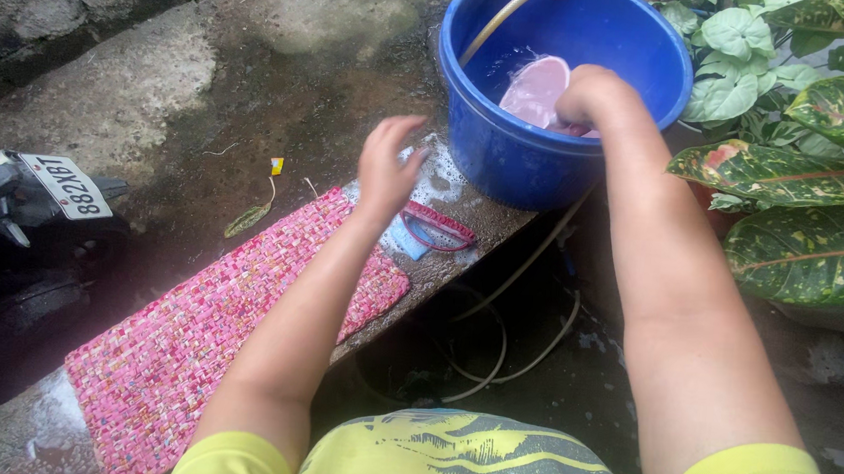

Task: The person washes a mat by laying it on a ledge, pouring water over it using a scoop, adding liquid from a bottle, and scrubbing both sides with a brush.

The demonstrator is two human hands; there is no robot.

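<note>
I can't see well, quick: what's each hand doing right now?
Left hand: open, holding nothing, above the pink mat.
Right hand: closed on a pink dipper inside the blue bucket.

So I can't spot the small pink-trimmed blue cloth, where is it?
In the head view it lies left of centre on the wet plank: the blue cloth sits just below the left hand, between the pink woven mat and the blue bucket.

One round blue plastic bucket [509, 154]. One pale pink plastic dipper [536, 91] inside it. One pink woven rectangular mat [203, 340]. One small light-blue cloth piece with red trim [427, 232]. One thin tan hose [499, 17] entering the bucket. Two bare hands: left hand [388, 164], right hand [589, 95]. One parked dark motorcycle [3, 199].
</note>
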